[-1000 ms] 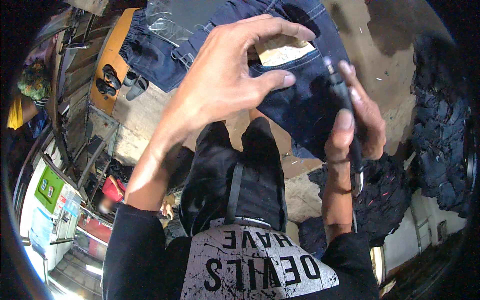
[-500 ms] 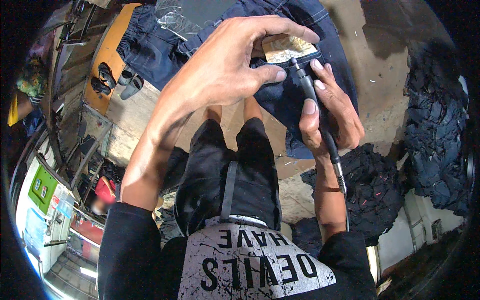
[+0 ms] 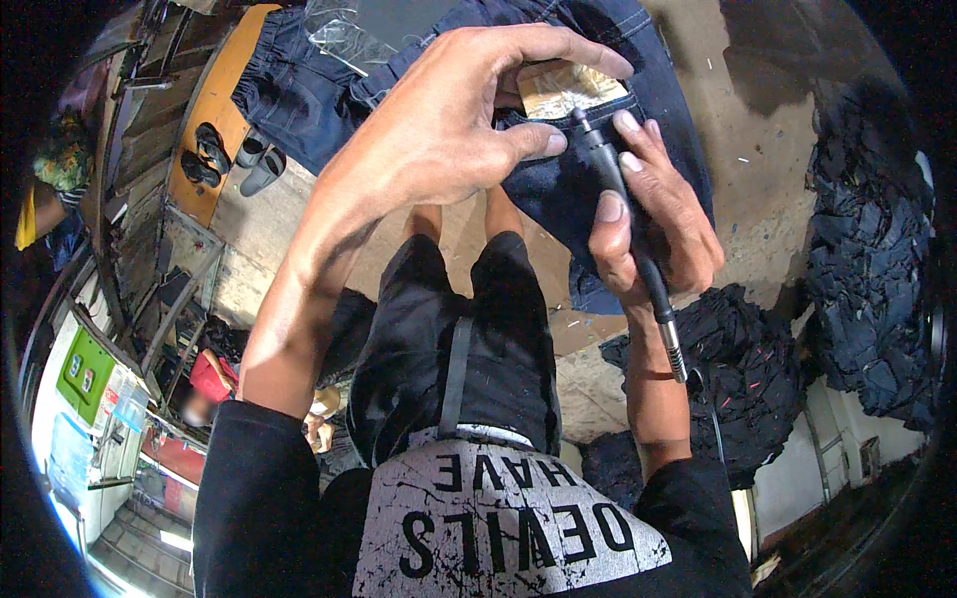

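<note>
Dark blue denim trousers (image 3: 546,199) lie spread out at the top of the view. A shiny gold foil piece (image 3: 558,88) rests on them, beside a stitched seam. My left hand (image 3: 439,120) arches around the foil, index finger along its far edge and thumb on the denim at its near side, the two well apart; the other fingers are hidden. Between thumb and fingers, my right hand (image 3: 673,214) grips a black pen-shaped tool (image 3: 601,159) with a small tip and a thin cord. Its tip meets the foil's lower edge.
More dark trousers (image 3: 289,95) and a clear plastic bag (image 3: 344,35) lie at the far left, near sandals (image 3: 211,149) on an orange board. Heaps of black cloth (image 3: 743,379) sit at the right. Another person in red (image 3: 211,377) is at the lower left.
The tool's tip has shifted slightly left and up along the foil's lower edge, with my right hand. My left hand has moved up a little. The cord now swings out to the right.
</note>
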Demonstrator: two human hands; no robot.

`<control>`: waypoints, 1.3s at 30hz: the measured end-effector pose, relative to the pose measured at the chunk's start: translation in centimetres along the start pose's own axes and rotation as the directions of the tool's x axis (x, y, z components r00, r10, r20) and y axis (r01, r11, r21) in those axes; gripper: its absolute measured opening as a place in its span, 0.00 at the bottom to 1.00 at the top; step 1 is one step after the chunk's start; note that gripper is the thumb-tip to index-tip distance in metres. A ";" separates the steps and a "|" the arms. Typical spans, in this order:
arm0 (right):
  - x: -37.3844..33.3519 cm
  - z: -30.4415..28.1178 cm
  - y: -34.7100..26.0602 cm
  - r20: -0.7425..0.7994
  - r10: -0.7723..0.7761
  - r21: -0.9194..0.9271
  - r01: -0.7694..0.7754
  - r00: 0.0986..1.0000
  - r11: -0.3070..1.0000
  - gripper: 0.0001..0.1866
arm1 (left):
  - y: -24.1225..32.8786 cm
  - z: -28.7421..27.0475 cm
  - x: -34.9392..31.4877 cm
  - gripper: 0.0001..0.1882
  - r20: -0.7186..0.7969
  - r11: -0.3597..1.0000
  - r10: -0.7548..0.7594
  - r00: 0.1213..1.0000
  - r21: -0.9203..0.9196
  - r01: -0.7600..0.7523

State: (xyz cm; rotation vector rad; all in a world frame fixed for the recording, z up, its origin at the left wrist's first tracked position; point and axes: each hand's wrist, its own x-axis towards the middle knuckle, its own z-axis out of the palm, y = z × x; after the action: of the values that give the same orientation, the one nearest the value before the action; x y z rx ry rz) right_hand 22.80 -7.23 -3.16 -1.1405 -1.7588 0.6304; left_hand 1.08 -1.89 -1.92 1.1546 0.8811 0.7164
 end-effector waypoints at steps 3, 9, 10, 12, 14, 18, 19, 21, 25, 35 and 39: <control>-0.1 -0.3 0.1 0.008 0.011 0.012 -0.011 1.000 1.000 0.11 | -0.2 0.2 0.1 0.31 -0.029 0.998 0.044 0.999 0.039 -0.043; -0.8 -0.8 0.6 -0.117 0.143 0.138 -0.127 0.983 0.982 0.12 | -0.1 0.7 0.0 0.30 -0.040 0.990 0.039 0.998 0.140 -0.033; -0.9 -0.9 0.8 -0.115 0.151 0.115 -0.138 0.982 0.984 0.12 | -0.1 0.8 0.0 0.30 -0.053 0.990 0.017 0.998 0.141 -0.009; -0.9 -1.2 0.8 -0.082 0.149 0.072 -0.143 0.985 0.987 0.13 | 0.0 1.0 0.0 0.28 -0.077 0.992 -0.009 0.997 0.123 0.018; -0.8 -1.4 0.9 -0.019 0.141 0.035 -0.140 0.990 0.990 0.14 | 0.0 1.1 0.1 0.27 -0.098 0.996 -0.016 0.995 0.086 0.025; -0.6 -1.2 1.0 -0.008 0.143 0.067 -0.142 0.990 0.988 0.15 | -0.1 1.1 0.2 0.28 -0.095 0.998 -0.005 0.995 0.063 0.011; -0.6 -1.1 1.0 -0.010 0.133 0.081 -0.132 0.991 0.988 0.15 | -0.1 1.1 0.2 0.28 -0.096 0.998 -0.006 0.995 0.059 0.012; -0.6 -1.0 1.1 -0.020 0.124 0.095 -0.122 0.992 0.988 0.15 | -0.1 1.1 0.2 0.28 -0.095 0.998 -0.011 0.995 0.061 0.017; -0.6 -1.1 1.0 -0.003 0.146 0.107 -0.145 0.989 0.984 0.15 | 0.0 1.1 0.1 0.29 -0.095 0.998 -0.033 0.995 0.048 0.037; -0.8 -0.9 1.1 -0.014 0.165 0.132 -0.162 0.986 0.978 0.15 | 0.0 1.0 0.2 0.29 -0.098 0.998 -0.034 0.995 0.044 0.039; -1.0 -0.8 1.0 -0.035 0.176 0.120 -0.170 0.984 0.978 0.14 | -0.2 0.9 0.1 0.29 -0.092 0.997 -0.020 0.996 0.071 0.027</control>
State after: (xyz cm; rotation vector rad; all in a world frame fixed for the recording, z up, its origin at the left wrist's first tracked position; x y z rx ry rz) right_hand 24.13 -7.77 -4.05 -1.2253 -1.5737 0.7954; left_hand 1.93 -2.25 -1.98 1.1809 1.0026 0.7273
